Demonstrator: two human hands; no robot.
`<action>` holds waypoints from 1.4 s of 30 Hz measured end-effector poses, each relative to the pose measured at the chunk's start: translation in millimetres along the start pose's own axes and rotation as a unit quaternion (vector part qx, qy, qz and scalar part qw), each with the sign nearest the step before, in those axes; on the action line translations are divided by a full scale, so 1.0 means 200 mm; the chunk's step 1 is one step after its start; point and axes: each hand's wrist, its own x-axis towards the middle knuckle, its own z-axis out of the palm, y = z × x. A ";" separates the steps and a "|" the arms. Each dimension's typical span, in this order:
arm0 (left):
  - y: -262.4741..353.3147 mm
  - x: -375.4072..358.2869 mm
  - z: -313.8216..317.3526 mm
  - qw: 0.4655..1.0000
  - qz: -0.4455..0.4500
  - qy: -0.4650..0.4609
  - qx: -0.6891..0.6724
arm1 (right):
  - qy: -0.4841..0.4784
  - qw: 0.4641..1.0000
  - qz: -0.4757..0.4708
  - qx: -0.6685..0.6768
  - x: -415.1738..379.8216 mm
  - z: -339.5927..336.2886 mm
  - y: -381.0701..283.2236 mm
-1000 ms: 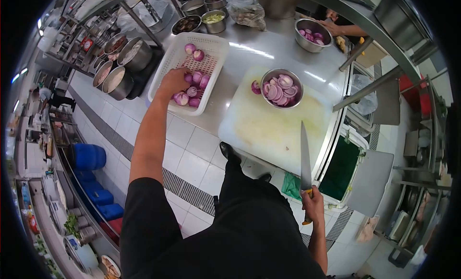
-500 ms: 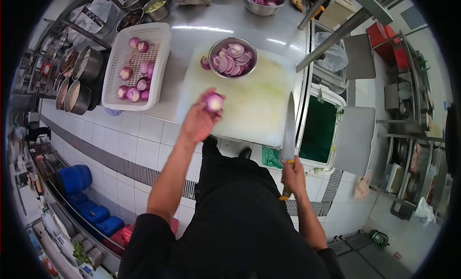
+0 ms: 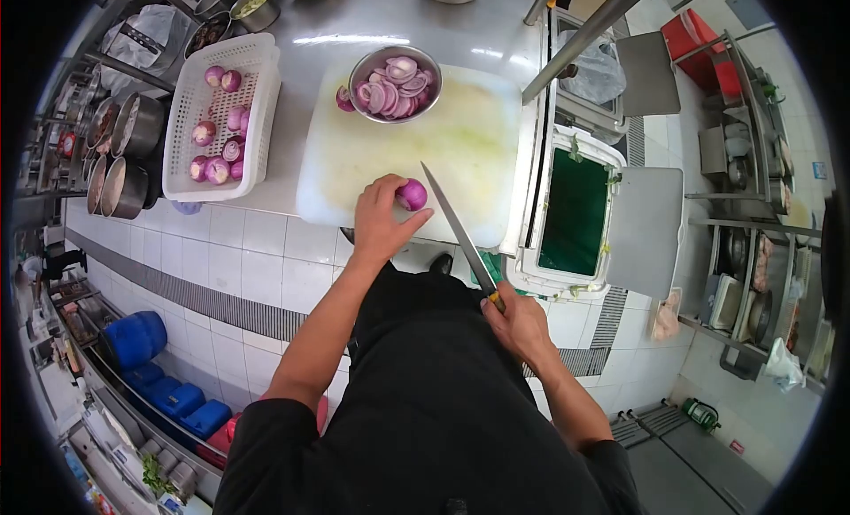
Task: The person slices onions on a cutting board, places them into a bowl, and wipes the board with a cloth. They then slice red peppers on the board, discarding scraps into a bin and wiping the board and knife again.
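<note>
Purple onion (image 3: 413,194) near the cutting board's (image 3: 443,143) 6 o'clock edge, knife (image 3: 460,236) close by
From the onion, board surface opens toward 1 and 2 o'clock, up to the steel bowl (image 3: 395,84) of sliced onion at 12; the white basket (image 3: 171,152) lies past the board's edge at 10, the green-lined bin (image 3: 574,216) at 3; the left hand (image 3: 381,218) sits at 8, fingers loosely parted around the onion, thumb reaching below it; the right hand (image 3: 516,318) is at 5, fingers clenched round the knife handle, blade slanting toward 11 with its tip beside the onion, which looks round, glossy and whole on its visible side
</note>
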 end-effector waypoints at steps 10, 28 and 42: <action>-0.09 -0.06 0.00 0.994 -0.031 -0.013 -0.101 | -0.024 1.000 -0.011 -0.015 -0.07 -0.05 -0.01; -0.08 -0.04 0.01 0.997 -0.025 -0.004 -0.079 | -0.045 0.996 -0.037 -0.068 -0.09 -0.17 -0.08; -0.07 -0.04 0.01 0.997 -0.037 -0.001 -0.061 | -0.018 0.987 -0.128 -0.099 0.27 -0.15 -0.26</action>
